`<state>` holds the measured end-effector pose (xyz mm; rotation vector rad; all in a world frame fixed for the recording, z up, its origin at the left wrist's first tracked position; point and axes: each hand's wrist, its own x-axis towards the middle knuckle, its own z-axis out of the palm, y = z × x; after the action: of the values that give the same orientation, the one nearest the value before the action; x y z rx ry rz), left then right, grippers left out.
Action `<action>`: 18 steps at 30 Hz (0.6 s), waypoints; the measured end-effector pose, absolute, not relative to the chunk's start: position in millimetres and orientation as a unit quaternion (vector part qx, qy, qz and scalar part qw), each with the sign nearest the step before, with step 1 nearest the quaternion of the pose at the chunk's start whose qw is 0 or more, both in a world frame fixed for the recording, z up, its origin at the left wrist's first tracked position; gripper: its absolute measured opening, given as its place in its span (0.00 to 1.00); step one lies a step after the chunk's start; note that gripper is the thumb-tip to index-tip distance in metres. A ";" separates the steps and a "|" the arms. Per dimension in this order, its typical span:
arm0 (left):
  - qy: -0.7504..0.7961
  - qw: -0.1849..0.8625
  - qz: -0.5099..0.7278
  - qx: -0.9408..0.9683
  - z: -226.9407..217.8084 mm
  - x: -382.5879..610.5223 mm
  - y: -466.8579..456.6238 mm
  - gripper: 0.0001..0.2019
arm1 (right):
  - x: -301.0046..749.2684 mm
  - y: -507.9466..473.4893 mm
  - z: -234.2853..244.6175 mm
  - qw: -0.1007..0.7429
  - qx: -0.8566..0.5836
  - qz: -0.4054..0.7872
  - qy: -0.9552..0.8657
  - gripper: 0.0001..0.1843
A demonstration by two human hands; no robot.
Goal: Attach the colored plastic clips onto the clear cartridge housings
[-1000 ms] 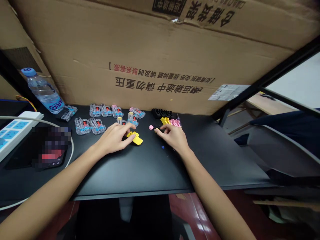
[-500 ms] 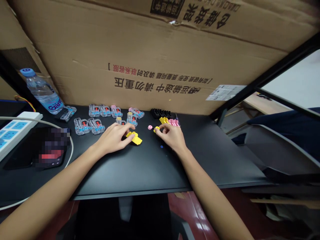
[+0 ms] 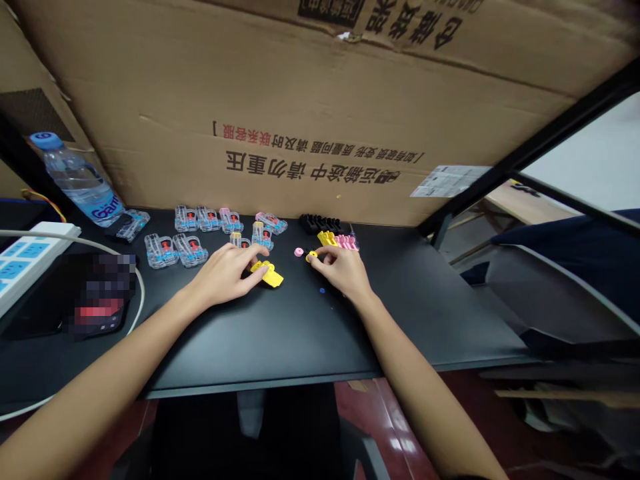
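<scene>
My left hand is closed on a yellow plastic piece, gripping it between thumb and fingers just above the black table. Thumb and forefinger of my right hand pinch a small yellow round piece. Beside that lies a pink ring, with a tiny dark bit between them. Behind my right hand are a yellow toothed part, a pink toothed part and a black toothed strip. A small blue disc lies in front.
Several clear plastic toy-like pieces stand at the back left. Further left are a water bottle, a power strip, a phone and a white cable. A cardboard sheet walls the back.
The whole view has shifted slightly. Both hands keep nearly the same pose and hold the same yellow pieces.
</scene>
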<state>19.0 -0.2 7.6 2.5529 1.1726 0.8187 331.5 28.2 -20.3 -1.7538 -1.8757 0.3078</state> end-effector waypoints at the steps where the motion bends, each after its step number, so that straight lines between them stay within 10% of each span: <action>1: 0.398 0.107 0.279 0.867 7.5 19.1 -0.2 0.13 | 331.8 28.0 -20.0 0.279 -0.650 0.115 -0.697 0.17; 18: 0.402 0.085 0.270 0.871 1.2 26.5 -1.8 0.15 | 262.3 -12.6 -12.0 0.431 -0.364 0.237 -0.791 0.15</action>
<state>26.5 -1.8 1.2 2.5967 1.1988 0.8046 262.3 -12.6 -12.0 -0.9069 -1.9728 0.5900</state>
